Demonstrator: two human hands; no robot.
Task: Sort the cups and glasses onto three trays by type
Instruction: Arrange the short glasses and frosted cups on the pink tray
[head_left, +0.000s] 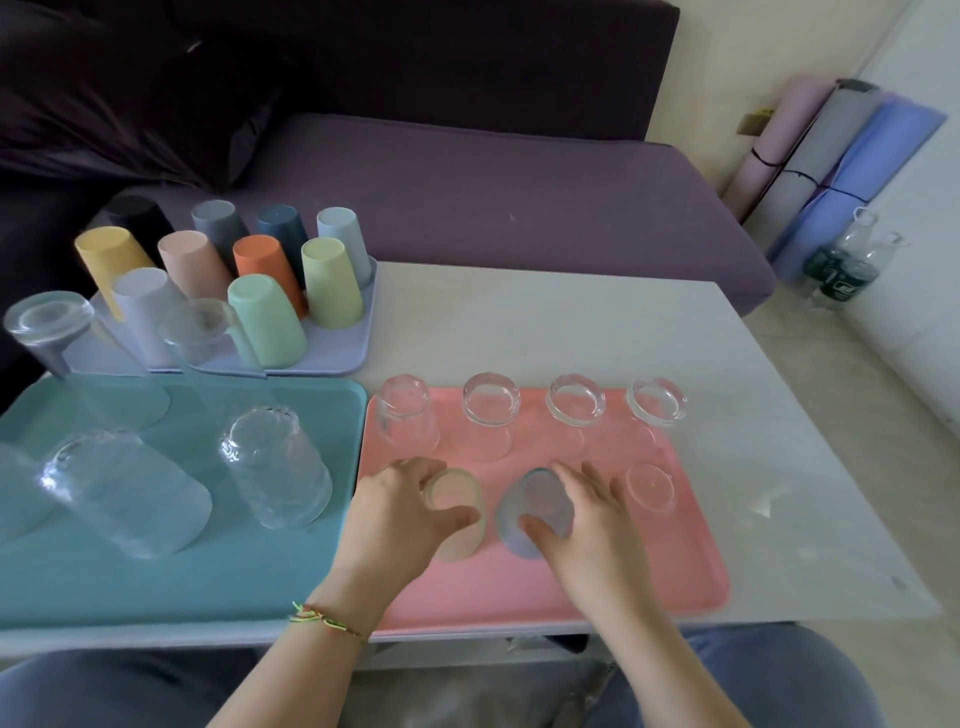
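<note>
My left hand (400, 519) grips a small yellowish glass (454, 501) standing upside down on the pink tray (675, 571). Beside it my right hand (587, 525) holds a small bluish glass (535, 501), also upside down on that tray. Several small clear glasses (491, 410) stand inverted along the tray's far side, and one more (652, 486) sits to the right of my hands. The teal tray (78, 577) carries several tall clear glasses (275, 462), upside down. At the back left, a lavender tray (332, 358) is filled with several coloured plastic cups (265, 317), all inverted.
The trays sit on a white table (571, 322) in front of a purple sofa (493, 192). Rolled mats (831, 156) and plastic bottles (852, 265) stand on the floor at the right. My knees are just under the table's near edge.
</note>
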